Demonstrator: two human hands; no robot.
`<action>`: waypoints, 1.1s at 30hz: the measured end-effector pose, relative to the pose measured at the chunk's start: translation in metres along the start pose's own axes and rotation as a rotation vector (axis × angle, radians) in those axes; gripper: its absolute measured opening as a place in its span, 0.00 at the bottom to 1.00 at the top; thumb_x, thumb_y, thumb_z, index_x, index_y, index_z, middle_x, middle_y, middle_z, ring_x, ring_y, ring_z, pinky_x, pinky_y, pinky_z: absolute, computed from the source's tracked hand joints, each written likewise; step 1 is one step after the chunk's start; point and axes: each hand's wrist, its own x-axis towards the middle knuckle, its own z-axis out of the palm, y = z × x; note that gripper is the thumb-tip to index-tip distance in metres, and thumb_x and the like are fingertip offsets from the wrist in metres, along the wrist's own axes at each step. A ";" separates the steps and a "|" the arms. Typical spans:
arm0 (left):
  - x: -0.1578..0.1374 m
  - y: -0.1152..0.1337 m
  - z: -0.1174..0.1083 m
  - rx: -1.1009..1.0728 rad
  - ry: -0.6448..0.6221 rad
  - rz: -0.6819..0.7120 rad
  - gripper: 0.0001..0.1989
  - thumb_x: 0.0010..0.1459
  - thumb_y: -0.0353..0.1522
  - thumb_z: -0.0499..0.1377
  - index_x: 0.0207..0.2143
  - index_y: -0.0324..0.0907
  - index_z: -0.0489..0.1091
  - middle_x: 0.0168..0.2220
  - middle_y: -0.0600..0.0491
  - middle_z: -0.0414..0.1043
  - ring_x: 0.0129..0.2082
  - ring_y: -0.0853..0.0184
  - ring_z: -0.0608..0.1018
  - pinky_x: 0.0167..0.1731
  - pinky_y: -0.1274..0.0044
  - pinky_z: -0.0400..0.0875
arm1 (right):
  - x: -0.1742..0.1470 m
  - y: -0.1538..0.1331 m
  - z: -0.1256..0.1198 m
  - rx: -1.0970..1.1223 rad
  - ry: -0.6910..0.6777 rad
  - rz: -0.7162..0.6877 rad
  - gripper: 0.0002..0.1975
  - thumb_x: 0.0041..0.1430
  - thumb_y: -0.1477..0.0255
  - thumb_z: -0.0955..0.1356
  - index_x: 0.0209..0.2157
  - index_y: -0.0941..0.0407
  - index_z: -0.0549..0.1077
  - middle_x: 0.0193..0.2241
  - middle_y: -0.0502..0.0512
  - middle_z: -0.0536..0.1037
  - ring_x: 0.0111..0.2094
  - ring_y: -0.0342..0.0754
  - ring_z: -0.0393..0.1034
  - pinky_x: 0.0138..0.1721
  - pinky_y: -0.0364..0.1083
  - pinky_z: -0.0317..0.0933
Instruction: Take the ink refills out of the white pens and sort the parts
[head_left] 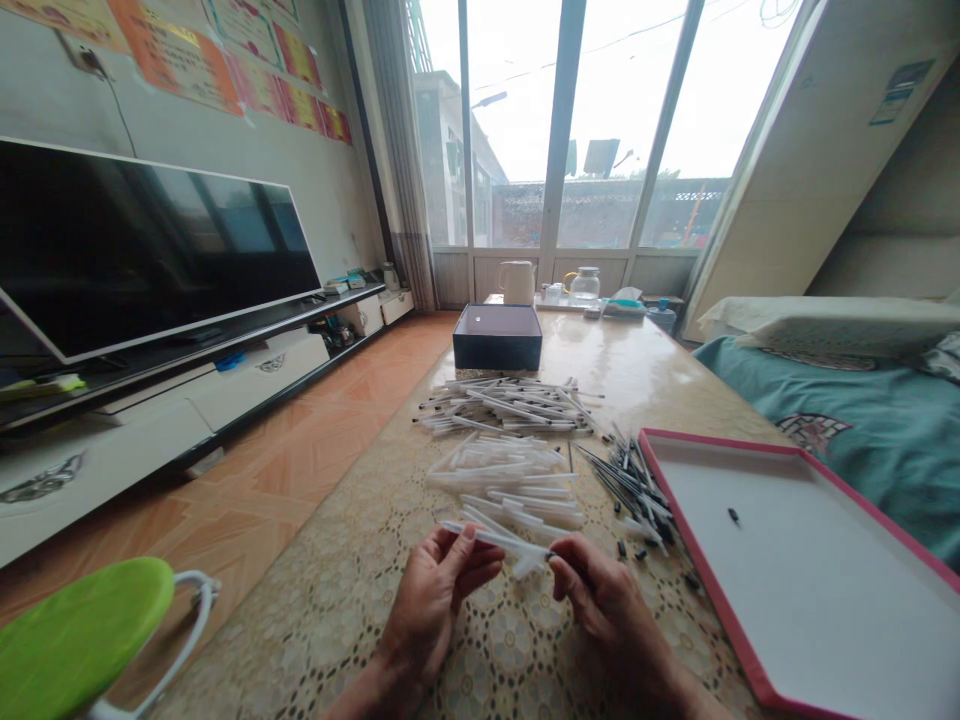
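A white, translucent pen barrel (499,540) is held level above the table, my left hand (431,590) closed round its left part with the thumb on top. At the barrel's right end, my right hand (600,590) pinches a small black pen part (550,555), mostly hidden by the fingers. Just beyond my hands lies a heap of loose white barrels (502,470). Farther back is a pile of white pens with dark ends (510,405). Dark, thin pen pieces (630,480) lie to the right, with several small black plugs (640,555) near my right hand.
A shallow pink-rimmed box lid (720,600) with one black piece (733,516) inside sits at the right. A dark open box (497,350) stands behind the pens. Kettle (517,283) and glass jug (584,287) are at the table's far end. A green stool (86,630) is at left.
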 end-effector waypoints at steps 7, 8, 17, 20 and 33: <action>0.001 0.000 0.000 -0.002 0.002 0.001 0.08 0.48 0.32 0.65 0.28 0.36 0.70 0.25 0.49 0.78 0.27 0.65 0.80 0.31 0.76 0.75 | 0.000 0.002 0.000 0.000 -0.038 -0.011 0.19 0.64 0.64 0.55 0.24 0.56 0.67 0.19 0.48 0.70 0.22 0.43 0.66 0.26 0.39 0.56; 0.001 -0.001 -0.001 0.001 0.001 0.003 0.08 0.48 0.32 0.64 0.28 0.36 0.70 0.25 0.49 0.78 0.27 0.65 0.80 0.31 0.76 0.75 | 0.000 0.002 0.000 0.002 -0.034 -0.010 0.18 0.64 0.64 0.55 0.25 0.56 0.67 0.19 0.48 0.70 0.22 0.43 0.66 0.26 0.39 0.56; 0.002 -0.002 -0.002 0.011 -0.010 0.004 0.07 0.50 0.31 0.64 0.28 0.37 0.69 0.26 0.49 0.78 0.28 0.66 0.80 0.31 0.76 0.75 | 0.001 0.002 0.000 0.018 -0.054 0.014 0.19 0.64 0.64 0.55 0.26 0.56 0.68 0.18 0.48 0.70 0.21 0.43 0.65 0.26 0.39 0.55; 0.001 -0.002 -0.002 0.002 -0.002 0.004 0.07 0.49 0.32 0.64 0.28 0.37 0.69 0.26 0.49 0.78 0.28 0.66 0.80 0.32 0.76 0.75 | 0.001 0.002 0.000 0.032 -0.034 0.011 0.16 0.63 0.64 0.57 0.29 0.56 0.68 0.19 0.48 0.70 0.22 0.43 0.64 0.25 0.40 0.55; -0.001 0.003 0.000 -0.044 0.026 0.030 0.10 0.45 0.32 0.67 0.27 0.37 0.70 0.25 0.50 0.78 0.27 0.65 0.80 0.31 0.76 0.75 | 0.001 0.005 0.003 0.296 0.005 0.102 0.12 0.60 0.61 0.61 0.33 0.56 0.66 0.25 0.50 0.72 0.22 0.42 0.68 0.25 0.40 0.61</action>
